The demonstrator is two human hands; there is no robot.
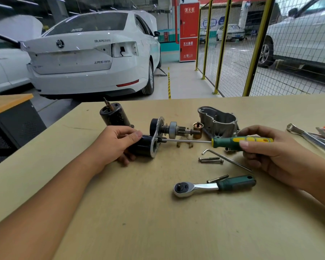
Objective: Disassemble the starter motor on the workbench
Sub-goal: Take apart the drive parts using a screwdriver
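Note:
My left hand (118,142) grips the black solenoid cylinder (142,147) of the starter assembly, which lies on its side on the workbench (139,212). A metal bracket plate (156,136) joins it to the shaft with the pinion gear (176,129). My right hand (266,151) holds a green and yellow screwdriver (240,142) level, its tip against the plate. The black motor housing (114,115) stands apart behind my left hand. The grey aluminium nose housing (217,120) lies at the back, with a brass plunger (197,130) beside it.
A ratchet wrench (212,185) lies in front, with a loose bolt (217,178) by it. Two long bolts (211,160), a hex key (227,159) and a fork lever (184,142) lie near the screwdriver. More tools (311,136) sit at the right edge. White cars and a yellow mesh fence stand beyond.

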